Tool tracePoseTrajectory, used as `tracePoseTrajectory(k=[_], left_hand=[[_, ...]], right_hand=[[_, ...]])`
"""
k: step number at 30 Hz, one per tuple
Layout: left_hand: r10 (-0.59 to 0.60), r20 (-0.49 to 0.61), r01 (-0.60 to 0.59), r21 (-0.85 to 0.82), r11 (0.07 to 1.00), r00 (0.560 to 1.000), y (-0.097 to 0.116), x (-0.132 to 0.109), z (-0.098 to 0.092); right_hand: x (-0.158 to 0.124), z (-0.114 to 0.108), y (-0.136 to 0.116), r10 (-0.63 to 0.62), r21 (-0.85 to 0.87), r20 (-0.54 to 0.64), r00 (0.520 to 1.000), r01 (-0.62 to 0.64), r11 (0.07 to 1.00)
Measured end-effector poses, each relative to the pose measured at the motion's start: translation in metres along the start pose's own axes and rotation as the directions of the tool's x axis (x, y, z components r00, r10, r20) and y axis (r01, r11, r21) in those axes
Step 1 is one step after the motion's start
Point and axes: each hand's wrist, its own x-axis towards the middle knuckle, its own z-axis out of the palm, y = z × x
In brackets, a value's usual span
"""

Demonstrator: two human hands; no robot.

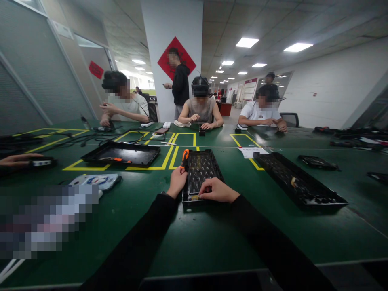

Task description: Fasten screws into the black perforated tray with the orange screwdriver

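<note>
A black case (200,171) with an insert holding rows of small bits stands lengthwise in front of me. At its left edge my left hand (176,184) is closed, its fingertips on an orange-and-black handled tool (185,157) that points up and away. What kind of tool it is, I cannot make out. My right hand (220,190) reaches over the near right corner of the case. Its thumb and fingers pinch at a small yellowish piece (195,198) in the near end strip; the fingers partly cover it.
Black trays lie at the left (121,154) and right (297,180), the right one holding bits. A patterned pouch (103,181), a paper sheet (253,152) and cables share the green table (145,242). A co-worker's hand (18,160) is at far left; several people sit opposite.
</note>
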Motion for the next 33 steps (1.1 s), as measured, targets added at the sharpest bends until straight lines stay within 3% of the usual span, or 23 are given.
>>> tracePoseTrajectory(k=[16,33], left_hand=[[-0.012,-0.001,0.012,0.077,0.997,1.000,0.0060,-0.0011,-0.0029],[-0.030,0.013,0.030,0.041,0.999,0.999,0.0091,-0.0020,-0.0042]], right_hand=[[-0.0014,-0.0002,0.0002,0.001,-0.008,-0.001,1.000,-0.001,1.000],[-0.0016,0.0005,-0.0005,-0.006,0.007,-0.006,1.000,0.006,1.000]])
